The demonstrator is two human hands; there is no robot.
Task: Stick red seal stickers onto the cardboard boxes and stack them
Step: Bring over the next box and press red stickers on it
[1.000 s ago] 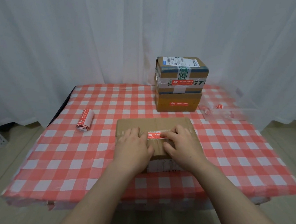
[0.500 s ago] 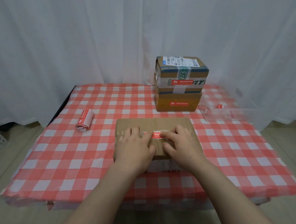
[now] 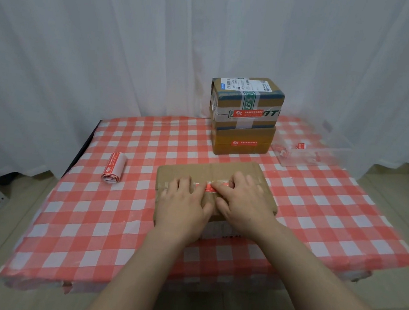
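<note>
A flat cardboard box [image 3: 237, 170] lies on the checked table in front of me. A red seal sticker [image 3: 209, 188] runs along its top seam, mostly covered by my fingers. My left hand [image 3: 181, 207] lies flat on the box's left half with its fingers pressing near the sticker. My right hand [image 3: 241, 203] rests on the right half, its fingertips pressing on the sticker. Behind stand two stacked boxes: a taped upper box [image 3: 247, 99] and a lower box [image 3: 242, 139], each bearing a red sticker.
A roll of red stickers [image 3: 113, 168] lies on the red-and-white checked tablecloth [image 3: 92, 219] at the left. A clear plastic tray [image 3: 308, 152] with red bits sits at the back right. White curtains hang behind the table.
Both hands have shifted slightly towards each other on the box top, covering more of the sticker. The box and stack stay put.
</note>
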